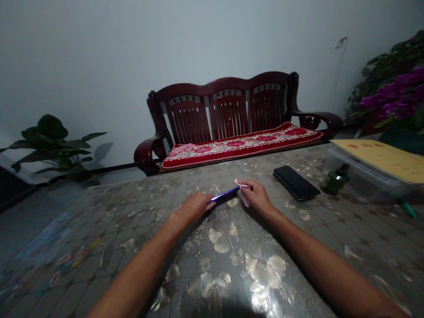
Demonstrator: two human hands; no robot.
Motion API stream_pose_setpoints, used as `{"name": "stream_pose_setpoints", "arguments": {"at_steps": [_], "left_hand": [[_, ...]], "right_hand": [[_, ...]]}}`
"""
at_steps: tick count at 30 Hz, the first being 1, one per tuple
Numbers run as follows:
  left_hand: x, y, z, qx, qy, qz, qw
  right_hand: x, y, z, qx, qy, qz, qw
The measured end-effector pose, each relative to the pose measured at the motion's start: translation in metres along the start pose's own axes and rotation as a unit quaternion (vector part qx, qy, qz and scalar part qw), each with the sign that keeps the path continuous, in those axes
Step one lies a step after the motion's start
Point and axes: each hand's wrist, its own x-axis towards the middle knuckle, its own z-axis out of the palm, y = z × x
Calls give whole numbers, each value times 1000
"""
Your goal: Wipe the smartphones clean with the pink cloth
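Slab (226,194) is clamped in left hand (196,203), right hand (259,197) pinches cloth (245,198) at slab's other end: wiping, seemingly; steadiness looks needed next.

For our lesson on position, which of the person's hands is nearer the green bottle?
Right. The right hand is left of the green bottle; the left hand is farther left.

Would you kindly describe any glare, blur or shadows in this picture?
Head view, centre: white glare on the near tabletop, a bright streak along the purple object; head view, left: small coloured loops look smeared, a leafy plant shadows the wall; head view, right: purple flowers look soft.
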Motion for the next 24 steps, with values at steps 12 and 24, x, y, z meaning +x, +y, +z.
{"name": "stream_pose_setpoints", "arguments": {"at_steps": [12, 24], "left_hand": [[3, 3, 1, 2, -16, -14, 1000], [-14, 7, 13, -128, 61, -62, 988]], "right_hand": [[7, 9, 4, 116, -45, 164, 979], [6, -3, 4, 124, -20, 135, 983]]}}
